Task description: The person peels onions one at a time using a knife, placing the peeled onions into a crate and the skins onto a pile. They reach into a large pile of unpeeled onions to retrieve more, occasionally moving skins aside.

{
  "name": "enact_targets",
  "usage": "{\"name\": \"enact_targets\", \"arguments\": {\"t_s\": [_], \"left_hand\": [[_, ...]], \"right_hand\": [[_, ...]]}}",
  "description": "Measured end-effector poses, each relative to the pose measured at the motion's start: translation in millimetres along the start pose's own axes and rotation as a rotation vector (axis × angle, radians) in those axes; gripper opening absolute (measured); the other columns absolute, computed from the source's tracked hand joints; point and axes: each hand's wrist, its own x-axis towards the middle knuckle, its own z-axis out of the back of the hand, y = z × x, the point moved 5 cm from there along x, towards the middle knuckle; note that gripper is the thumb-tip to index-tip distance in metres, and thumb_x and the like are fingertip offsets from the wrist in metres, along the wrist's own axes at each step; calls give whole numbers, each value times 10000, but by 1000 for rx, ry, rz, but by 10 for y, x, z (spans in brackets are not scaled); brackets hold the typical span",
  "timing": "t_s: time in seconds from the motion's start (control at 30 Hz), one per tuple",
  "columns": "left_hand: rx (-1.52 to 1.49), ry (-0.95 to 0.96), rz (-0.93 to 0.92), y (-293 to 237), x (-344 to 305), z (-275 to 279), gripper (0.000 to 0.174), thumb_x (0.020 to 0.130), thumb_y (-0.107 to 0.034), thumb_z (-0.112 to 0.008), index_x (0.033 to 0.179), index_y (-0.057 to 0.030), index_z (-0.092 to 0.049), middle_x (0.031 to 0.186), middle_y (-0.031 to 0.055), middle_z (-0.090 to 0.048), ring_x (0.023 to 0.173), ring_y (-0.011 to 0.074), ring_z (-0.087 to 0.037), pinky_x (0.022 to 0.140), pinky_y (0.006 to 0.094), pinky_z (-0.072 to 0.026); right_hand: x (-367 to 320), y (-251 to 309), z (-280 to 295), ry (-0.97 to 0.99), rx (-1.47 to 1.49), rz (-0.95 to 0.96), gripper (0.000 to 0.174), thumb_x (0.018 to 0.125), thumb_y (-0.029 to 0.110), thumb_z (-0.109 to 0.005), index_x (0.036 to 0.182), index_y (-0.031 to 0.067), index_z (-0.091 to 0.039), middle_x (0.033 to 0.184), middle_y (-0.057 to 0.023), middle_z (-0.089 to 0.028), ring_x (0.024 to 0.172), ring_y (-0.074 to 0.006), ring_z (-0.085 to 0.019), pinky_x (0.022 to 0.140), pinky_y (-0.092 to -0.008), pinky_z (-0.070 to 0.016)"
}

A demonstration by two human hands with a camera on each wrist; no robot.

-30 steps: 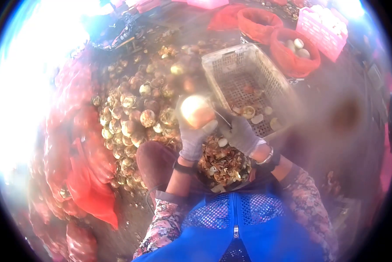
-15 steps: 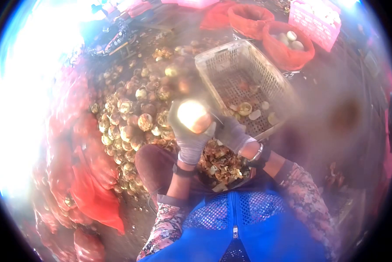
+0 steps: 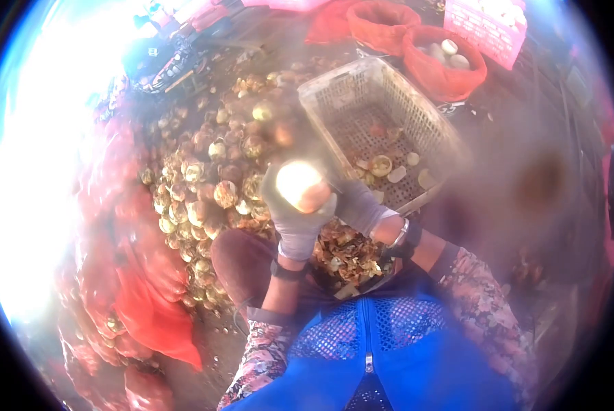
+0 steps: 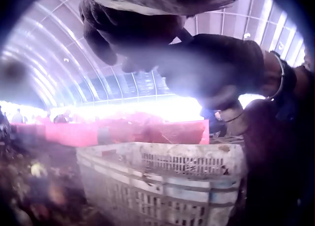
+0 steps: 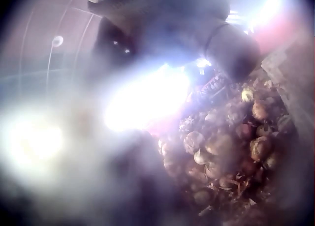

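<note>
In the head view my gloved left hand (image 3: pixel 298 229) grips an onion (image 3: pixel 302 186) from below, its top washed out by glare. Close against its right side is my gloved right hand (image 3: pixel 360 207), fingers curled. A thin knife blade showed from that hand in the earlier head frames; now it is mostly hidden. Both gloves, left (image 4: pixel 133 34) and right (image 4: pixel 216 63), look dark and meet near the top of the left wrist view. Below them lies a heap of onion skins (image 3: pixel 351 257) at my lap. Glare and blur cover much of the right wrist view.
A pile of unpeeled onions (image 3: pixel 197 198) spreads to the left, beside red net sacks (image 3: pixel 101 267). Ahead on the right stands a pale plastic crate (image 3: pixel 430 113) with a few onion pieces inside. Red-lined buckets (image 3: pixel 451 85) and a pink crate (image 3: pixel 488 31) stand farther back.
The head view has shifted, so the crate and buckets sit higher and more to the left. The hands stay together at the onion; the blade line has become hard to see.
</note>
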Motion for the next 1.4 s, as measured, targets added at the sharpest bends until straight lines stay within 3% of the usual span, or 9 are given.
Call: {"name": "enact_targets", "arguments": {"t_s": [0.1,0.33,0.5,0.63,0.7,0.93,1.1,1.23,1.4], "left_hand": [[-667,20,539,81,-112,-113,852,677,-188,-867,1360,-44,-378,1218,95,-526,1101,224,-557,962,372,-497],[-529,48,364,289,-186,-224,726,774,-348,-803,1346,-74,-448,1226,99,-550,1096,237,-579,960,385,-498],[-1433,120,889,-37,-231,-341,604,836,-297,-717,1309,-18,-466,1212,164,-567,1083,279,-588,939,414,-509],[-1043,306,729,72,-216,-379,700,879,-531,-594,1345,-25,-458,1266,156,-560,1114,298,-585,972,448,-488],[-1441,248,871,79,-241,-399,815,818,-575,-665,1404,-63,-423,1314,133,-540,1162,290,-555,1002,462,-468],[-1074,475,647,402,-271,-206,980,745,-633,-718,1466,-75,-361,1392,144,-485,1242,328,-507,1038,501,-439],[-1038,436,759,123,-200,-139,995,606,-614,-830,1318,-6,-496,1150,95,-636,987,191,-654,822,319,-570],[-1029,552,706,241,-189,-179,1014,628,-540,-826,1400,-7,-440,1228,110,-600,1051,198,-629,867,317,-550],[-977,584,681,41,-98,-231,1028,680,-432,-829,1489,-34,-335,1429,124,-467,1303,264,-473,1115,439,-380]], "right_hand": [[17,311,374,182,1,-229,637,865,193,-671,1434,76,-409,1245,-149,-611,1168,-313,-584,1028,-393,-438],[-97,254,385,-162,36,-38,564,881,214,-636,1399,80,-458,1104,-111,-680,1011,-298,-664,939,-372,-480],[27,-21,381,-201,-230,123,484,835,109,-642,1303,83,-522,886,-153,-674,760,-323,-686,628,-397,-540],[50,-252,388,-113,-174,43,311,910,212,-575,1205,130,-634,918,-90,-718,816,-255,-704,657,-384,-545],[41,-378,199,69,-18,-91,342,918,215,-566,1249,140,-611,887,-98,-717,797,-257,-708,651,-384,-548],[-99,58,624,484,678,-235,198,958,247,-538,1065,94,-602,714,-50,-607,588,-164,-561,507,-300,-437],[-182,231,946,377,975,-101,264,988,276,-519,885,51,-610,566,-7,-517,423,-87,-438,387,-230,-343],[-226,108,928,88,694,267,376,1008,322,-490,775,45,-589,482,15,-448,349,-63,-372,333,-210,-288],[-227,-117,848,59,780,-113,252,973,287,-559,1035,43,-548,741,-21,-537,583,-99,-501,499,-234,-401]]}}
